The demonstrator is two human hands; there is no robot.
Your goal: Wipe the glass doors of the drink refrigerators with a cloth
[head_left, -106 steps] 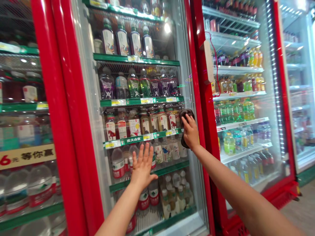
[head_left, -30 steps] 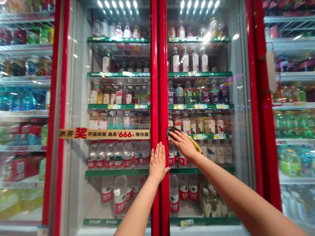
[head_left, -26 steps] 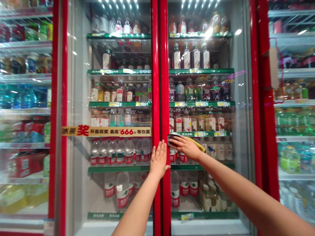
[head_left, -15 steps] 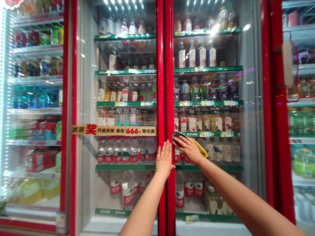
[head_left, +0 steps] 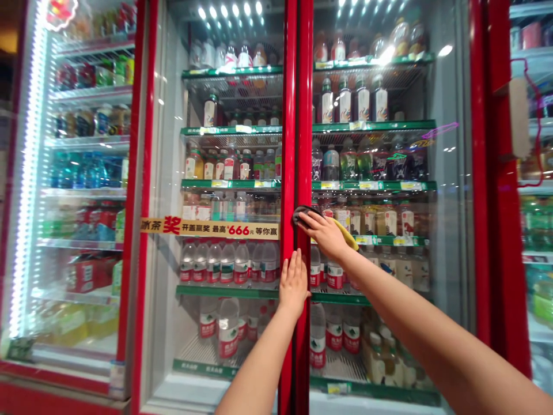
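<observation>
My left hand (head_left: 294,283) lies flat with its fingers stretched upward on the red door frame (head_left: 289,144), close to the gap between two glass doors. Just above and to its right, my right hand (head_left: 326,236) presses a cleaning cloth (head_left: 349,236) with yellow and dark grey sides against the right door. The cloth's dark end reaches over the red frame of that door (head_left: 305,115), and its yellow part spreads across the glass. Part of the cloth is hidden beneath my right hand.
Behind the glass, green-edged shelves (head_left: 231,291) carry several rows of bottles (head_left: 228,328). A gold promotional strip (head_left: 207,228) crosses the left door. Another lit drinks cooler (head_left: 86,193) stands at left, and more shelved drinks (head_left: 536,213) show at right.
My right hand has slid the cloth up and to the left, onto the red frame. My left hand stays flat on the left door's frame. The view has shifted slightly left.
</observation>
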